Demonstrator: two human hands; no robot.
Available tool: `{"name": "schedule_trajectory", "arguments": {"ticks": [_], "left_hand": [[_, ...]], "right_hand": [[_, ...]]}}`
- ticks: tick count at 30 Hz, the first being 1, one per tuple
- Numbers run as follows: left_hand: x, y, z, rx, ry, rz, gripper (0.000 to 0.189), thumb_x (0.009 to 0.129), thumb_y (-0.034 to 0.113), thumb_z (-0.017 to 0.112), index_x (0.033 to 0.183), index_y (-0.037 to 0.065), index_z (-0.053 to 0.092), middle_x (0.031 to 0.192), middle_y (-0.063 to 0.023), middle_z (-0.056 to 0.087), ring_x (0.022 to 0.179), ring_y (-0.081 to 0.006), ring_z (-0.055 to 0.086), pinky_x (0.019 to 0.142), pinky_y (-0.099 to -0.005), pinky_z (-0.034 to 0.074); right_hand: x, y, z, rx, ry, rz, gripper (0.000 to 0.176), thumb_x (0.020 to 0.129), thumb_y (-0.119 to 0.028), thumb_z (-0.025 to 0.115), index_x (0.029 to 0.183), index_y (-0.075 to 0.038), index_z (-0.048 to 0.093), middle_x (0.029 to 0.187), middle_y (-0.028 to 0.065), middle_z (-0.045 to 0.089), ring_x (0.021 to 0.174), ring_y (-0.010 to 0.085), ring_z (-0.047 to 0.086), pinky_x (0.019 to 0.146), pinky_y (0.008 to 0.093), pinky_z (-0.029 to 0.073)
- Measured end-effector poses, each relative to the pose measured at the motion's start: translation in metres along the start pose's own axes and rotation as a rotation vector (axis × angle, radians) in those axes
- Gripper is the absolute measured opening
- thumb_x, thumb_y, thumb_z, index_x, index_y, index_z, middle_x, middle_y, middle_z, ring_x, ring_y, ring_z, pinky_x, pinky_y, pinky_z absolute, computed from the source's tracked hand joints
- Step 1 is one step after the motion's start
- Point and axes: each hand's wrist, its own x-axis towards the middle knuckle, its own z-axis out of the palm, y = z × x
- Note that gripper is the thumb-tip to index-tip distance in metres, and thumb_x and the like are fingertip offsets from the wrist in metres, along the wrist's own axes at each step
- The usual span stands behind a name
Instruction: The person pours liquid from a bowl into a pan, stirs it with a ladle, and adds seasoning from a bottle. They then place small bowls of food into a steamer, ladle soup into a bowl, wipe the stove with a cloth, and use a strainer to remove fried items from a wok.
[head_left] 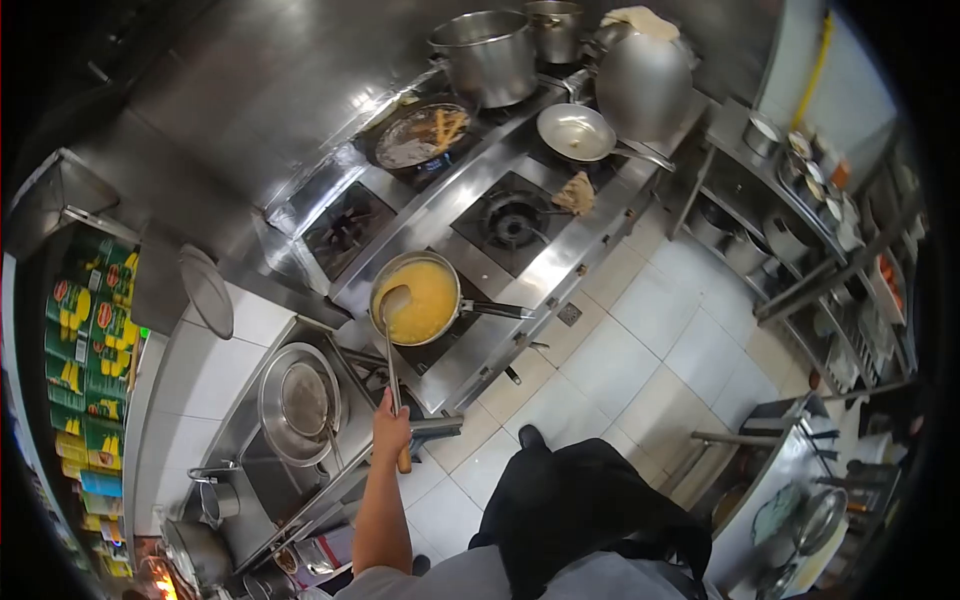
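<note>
My left hand is closed around the wooden-ended handle of a long ladle. The ladle's bowl rests in yellow liquid inside a pan on the near stove burner. That pan's handle points right, with nothing holding it. My right hand does not show. Right of the pan is a bare burner, with a crumpled cloth beside it on the stove.
A frying pan with light liquid, a wok with food in oil and large pots stand farther back. A steel basin is at left, shelves with cans beyond. Racks of pots stand right.
</note>
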Motion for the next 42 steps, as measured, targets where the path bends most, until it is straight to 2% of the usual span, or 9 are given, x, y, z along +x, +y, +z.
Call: {"name": "schedule_trajectory", "arguments": {"ticks": [4, 8, 17, 28, 30, 32, 34, 36, 42], "left_hand": [[0.015, 0.026, 0.0, 0.358, 0.144, 0.146, 0.068, 0.09, 0.017, 0.062, 0.152, 0.009, 0.036, 0.123, -0.0273, 0.062, 0.114, -0.0436, 0.061, 0.097, -0.048, 0.048], [0.032, 0.061, 0.009, 0.372, 0.12, 0.09, 0.063, 0.093, 0.026, 0.059, 0.151, 0.014, 0.038, 0.108, -0.0262, 0.068, 0.1, -0.0452, 0.065, 0.09, -0.0507, 0.05], [0.001, 0.068, 0.02, 0.765, 0.013, 0.173, 0.067, 0.09, 0.017, 0.06, 0.152, 0.022, 0.036, 0.087, -0.0169, 0.068, 0.076, -0.0376, 0.069, 0.067, -0.0508, 0.056], [-0.02, 0.07, 0.026, 0.367, 0.232, -0.065, 0.066, 0.085, 0.001, 0.06, 0.148, 0.016, 0.046, 0.097, -0.0199, 0.067, 0.084, -0.042, 0.066, 0.075, -0.0486, 0.055], [0.0, 0.044, 0.067, 0.272, 0.503, 0.218, 0.06, 0.095, 0.008, 0.058, 0.152, 0.015, 0.039, 0.082, -0.017, 0.067, 0.067, -0.0352, 0.066, 0.065, -0.0435, 0.056], [-0.002, 0.103, 0.08, -0.519, 0.223, -0.53, 0.056, 0.101, 0.019, 0.055, 0.153, 0.019, 0.036, 0.069, -0.007, 0.057, 0.052, -0.0187, 0.055, 0.049, -0.035, 0.05], [-0.003, 0.128, 0.096, -0.964, 0.199, -0.584, 0.055, 0.104, 0.025, 0.051, 0.155, 0.023, 0.031, 0.07, -0.0006, 0.047, 0.053, -0.0072, 0.045, 0.045, -0.0246, 0.042], [-0.005, 0.136, 0.104, -1.313, 0.134, -0.606, 0.055, 0.104, 0.027, 0.053, 0.155, 0.025, 0.032, 0.072, 0.0, 0.046, 0.052, -0.0077, 0.041, 0.044, -0.0228, 0.037], [-0.011, 0.159, 0.099, -0.966, 0.107, -0.458, 0.06, 0.102, 0.022, 0.054, 0.156, 0.016, 0.029, 0.07, -0.0026, 0.052, 0.051, -0.0114, 0.048, 0.045, -0.0283, 0.043]], "right_hand": [[-0.045, -0.075, 0.155, 0.489, -0.353, -0.029, 0.058, 0.091, -0.031, 0.072, 0.134, 0.004, 0.055, 0.129, 0.018, 0.063, 0.118, 0.0302, 0.06, 0.104, 0.0405, 0.045], [-0.147, -0.276, 0.254, 0.992, -0.626, -0.042, 0.054, 0.084, -0.004, 0.076, 0.133, 0.001, 0.054, 0.122, 0.0115, 0.063, 0.111, 0.02, 0.061, 0.097, 0.0349, 0.049], [-0.385, -0.655, 0.349, 1.61, -1.333, -0.138, 0.058, 0.075, 0.0, 0.077, 0.128, -0.001, 0.053, 0.115, 0.0075, 0.063, 0.109, 0.0181, 0.063, 0.097, 0.0334, 0.053], [-0.496, -0.778, 0.443, 1.513, -1.481, -0.397, 0.056, 0.07, -0.005, 0.076, 0.123, -0.002, 0.055, 0.118, 0.0097, 0.06, 0.109, 0.0205, 0.061, 0.096, 0.0349, 0.048], [-0.5, -0.788, 0.452, 1.529, -1.558, -0.418, 0.056, 0.07, -0.008, 0.077, 0.121, -0.002, 0.057, 0.118, 0.0114, 0.061, 0.107, 0.0206, 0.062, 0.094, 0.035, 0.049], [-0.501, -0.81, 0.459, 1.472, -1.776, -0.553, 0.055, 0.069, -0.007, 0.078, 0.119, -0.003, 0.058, 0.115, 0.0118, 0.063, 0.105, 0.0214, 0.062, 0.093, 0.0343, 0.049], [-0.49, -0.836, 0.443, 1.514, -1.713, -0.63, 0.056, 0.067, -0.013, 0.081, 0.118, -0.005, 0.058, 0.11, 0.0114, 0.065, 0.103, 0.0266, 0.063, 0.092, 0.0364, 0.049], [-0.475, -0.862, 0.425, 1.521, -1.609, -0.976, 0.058, 0.066, -0.019, 0.082, 0.118, -0.005, 0.059, 0.107, 0.0123, 0.067, 0.101, 0.0319, 0.065, 0.09, 0.0394, 0.05], [-0.452, -0.944, 0.343, 0.913, -1.755, -1.634, 0.065, 0.067, -0.041, 0.08, 0.12, -0.008, 0.061, 0.113, 0.0172, 0.068, 0.106, 0.0356, 0.066, 0.089, 0.0439, 0.052]]}}
